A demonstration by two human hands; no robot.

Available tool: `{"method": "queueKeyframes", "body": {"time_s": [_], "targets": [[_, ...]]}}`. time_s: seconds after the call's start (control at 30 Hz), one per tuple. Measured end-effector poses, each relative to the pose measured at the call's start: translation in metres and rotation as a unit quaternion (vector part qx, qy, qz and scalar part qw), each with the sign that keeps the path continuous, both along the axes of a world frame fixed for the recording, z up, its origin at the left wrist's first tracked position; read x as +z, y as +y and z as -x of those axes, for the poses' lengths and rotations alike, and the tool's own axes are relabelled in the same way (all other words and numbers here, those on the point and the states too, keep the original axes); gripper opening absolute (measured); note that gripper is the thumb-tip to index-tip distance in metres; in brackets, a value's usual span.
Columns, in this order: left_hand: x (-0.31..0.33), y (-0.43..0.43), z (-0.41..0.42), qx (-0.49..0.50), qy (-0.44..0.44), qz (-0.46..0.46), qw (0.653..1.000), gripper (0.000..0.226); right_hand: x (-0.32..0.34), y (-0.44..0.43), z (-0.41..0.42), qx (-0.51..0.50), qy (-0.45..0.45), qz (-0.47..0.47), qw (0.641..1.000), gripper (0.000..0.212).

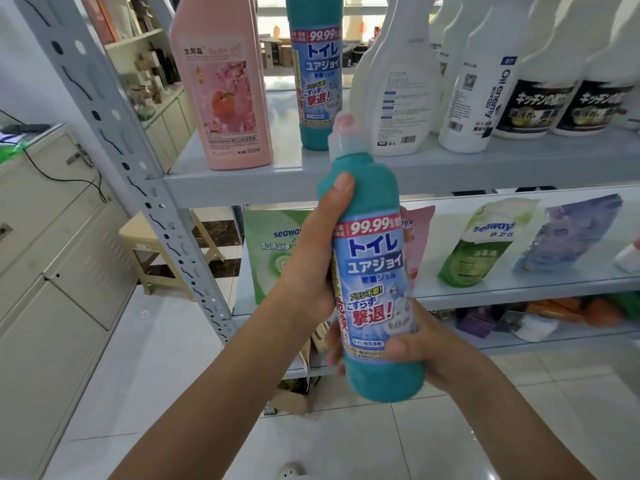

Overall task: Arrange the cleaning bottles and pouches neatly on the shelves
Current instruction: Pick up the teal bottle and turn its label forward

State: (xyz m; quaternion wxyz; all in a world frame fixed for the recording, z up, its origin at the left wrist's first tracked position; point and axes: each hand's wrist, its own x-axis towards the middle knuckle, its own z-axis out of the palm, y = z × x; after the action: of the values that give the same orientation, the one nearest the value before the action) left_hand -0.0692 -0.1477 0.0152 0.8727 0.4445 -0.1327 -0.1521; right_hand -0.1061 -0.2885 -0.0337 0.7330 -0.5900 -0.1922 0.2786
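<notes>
Clearly two teal bottles in all; held teal bottle (pixel 374 271) out in front of the shelves, nearly upright, cap leaning slightly left, label towards the camera; second teal bottle (pixel 317 71) standing on the upper shelf (pixel 450 171), between one pink bottle (pixel 225 91) and the white sprayers. Left hand (pixel 311 265) wrapped round the upper half of the held bottle, thumb up near its shoulder, fingers hidden behind; right hand (pixel 419 344) curled round the lower half, thumb across the front beneath the label, fingertips showing past the left side; both hands gripping that one bottle.

Further right on the upper shelf, at least five white spray bottles: plain white sprayer (pixel 394 84) with back label forward; "Oil enemy" sprayer (pixel 481 91); two with black labels, first black-label sprayer (pixel 535 105) and second black-label sprayer (pixel 601 105); more behind, number unclear.

On the middle shelf (pixel 519 289), four pouches: green pouch (pixel 273 251); pink pouch (pixel 417 233), partly hidden behind the held bottle; green-and-white pouch (pixel 485 237); purple pouch (pixel 568 233). Bottom shelf blurred; mixed packs, not countable.
</notes>
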Motion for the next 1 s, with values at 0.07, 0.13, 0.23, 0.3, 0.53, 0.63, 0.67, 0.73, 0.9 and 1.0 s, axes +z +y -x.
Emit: {"method": "queueKeyframes", "body": {"time_s": [0.07, 0.13, 0.23, 0.3, 0.53, 0.63, 0.67, 0.73, 0.9, 1.0], "targets": [[0.002, -0.003, -0.001, -0.006, -0.019, 0.01, 1.0, 0.055, 0.002, -0.001, 0.002, -0.004, -0.004, -0.018, 1.0, 0.083], [0.005, -0.006, -0.001, 0.028, -0.029, 0.003, 0.999, 0.062, 0.006, 0.002, 0.005, -0.072, -0.028, 0.016, 0.997, 0.082], [0.008, -0.015, 0.001, 0.174, -0.018, -0.06, 0.983, 0.047, 0.006, 0.012, 0.01, -0.24, -0.146, 0.133, 0.951, 0.067], [0.009, -0.021, 0.005, 0.219, 0.015, -0.068, 0.973, 0.049, 0.001, 0.019, 0.013, -0.328, -0.235, 0.222, 0.888, 0.065], [0.008, -0.001, -0.001, 0.012, 0.067, 0.082, 0.994, 0.059, 0.015, -0.004, 0.005, -0.073, -0.152, 0.127, 0.977, 0.077], [0.012, 0.0, -0.001, 0.017, 0.067, 0.078, 0.995, 0.065, 0.019, -0.001, 0.003, -0.068, -0.166, 0.102, 0.978, 0.075], [0.012, 0.001, -0.002, 0.058, 0.075, 0.074, 0.993, 0.064, 0.02, 0.003, 0.005, -0.091, -0.167, 0.095, 0.977, 0.071], [0.015, 0.003, -0.001, 0.182, 0.087, 0.058, 0.978, 0.054, 0.019, 0.014, 0.01, -0.177, -0.207, 0.118, 0.955, 0.068], [0.028, -0.005, 0.023, 0.331, 0.069, -0.024, 0.941, 0.046, 0.017, 0.039, 0.014, -0.364, -0.306, 0.261, 0.84, 0.074], [0.027, 0.003, 0.02, 0.328, 0.072, 0.023, 0.942, 0.05, 0.023, 0.047, 0.016, -0.342, -0.335, 0.311, 0.821, 0.075]]}}
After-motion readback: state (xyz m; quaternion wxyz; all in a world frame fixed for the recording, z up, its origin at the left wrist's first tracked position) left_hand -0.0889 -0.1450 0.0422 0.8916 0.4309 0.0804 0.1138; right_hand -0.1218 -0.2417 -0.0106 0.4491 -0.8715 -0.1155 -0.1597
